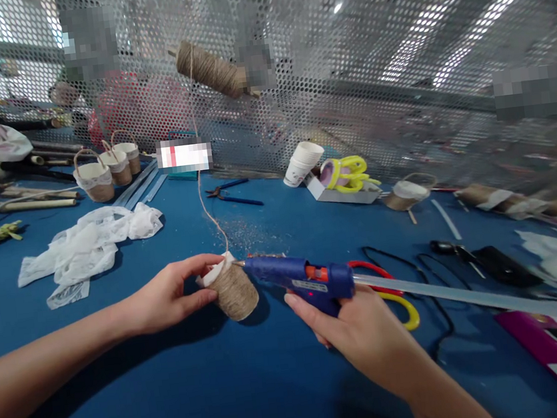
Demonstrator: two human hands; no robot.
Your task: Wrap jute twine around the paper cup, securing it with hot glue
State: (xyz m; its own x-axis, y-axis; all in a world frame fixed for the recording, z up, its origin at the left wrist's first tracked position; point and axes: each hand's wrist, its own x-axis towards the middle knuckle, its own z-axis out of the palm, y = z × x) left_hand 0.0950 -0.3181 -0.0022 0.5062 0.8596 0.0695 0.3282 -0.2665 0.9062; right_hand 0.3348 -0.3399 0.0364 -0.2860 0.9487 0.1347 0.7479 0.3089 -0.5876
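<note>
My left hand (175,294) pinches the rim of a small cup wrapped in twine (238,293), which tilts on its side above the blue table. White material shows at the cup's rim. My right hand (357,327) grips a blue glue gun (286,272), with a long clear glue stick (444,294) running out of its back. The gun's nozzle is at the cup's rim; whether it touches, I cannot tell. From the rim a strand of twine (201,191) runs up to a twine spool (209,69) on the mesh panel.
White lace (91,240) lies at left, with finished-looking small baskets (94,181) behind it. Blue-handled pliers (236,193) lie behind the cup. Stacked paper cups (302,162) and a box with yellow-handled scissors (348,177) stand farther back. Red and yellow scissor handles (411,314) sit beside my right hand.
</note>
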